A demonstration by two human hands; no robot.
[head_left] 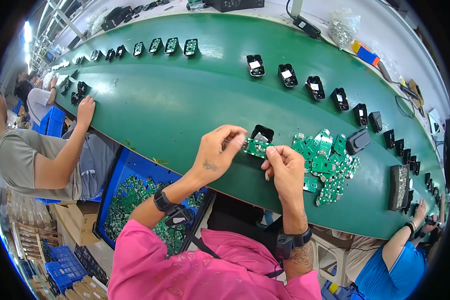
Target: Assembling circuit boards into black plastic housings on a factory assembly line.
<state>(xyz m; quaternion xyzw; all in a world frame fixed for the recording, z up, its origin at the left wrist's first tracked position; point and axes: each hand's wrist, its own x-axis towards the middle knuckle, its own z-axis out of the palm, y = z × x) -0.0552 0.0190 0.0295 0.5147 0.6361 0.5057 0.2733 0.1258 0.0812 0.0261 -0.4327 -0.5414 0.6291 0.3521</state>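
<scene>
A green circuit board (256, 148) hangs level between my two hands, just above the table. The fingertips of my left hand (216, 152) are pinched at its left end. My right hand (286, 172) grips its right end between thumb and forefinger. Directly behind the board sits an open black plastic housing (263, 132), partly hidden by it, with something pale inside. A loose pile of green circuit boards (327, 160) spreads to the right of my right hand. Next to that pile lies a black housing (357, 142), closed side up.
Along the far side of the green table (175, 95) runs a curved row of black housings (255, 65), several with boards or white labels inside. A blue bin (130, 165) of boards stands by my left arm. One co-worker's arm (75, 145) rests at left, another's (400, 240) at right.
</scene>
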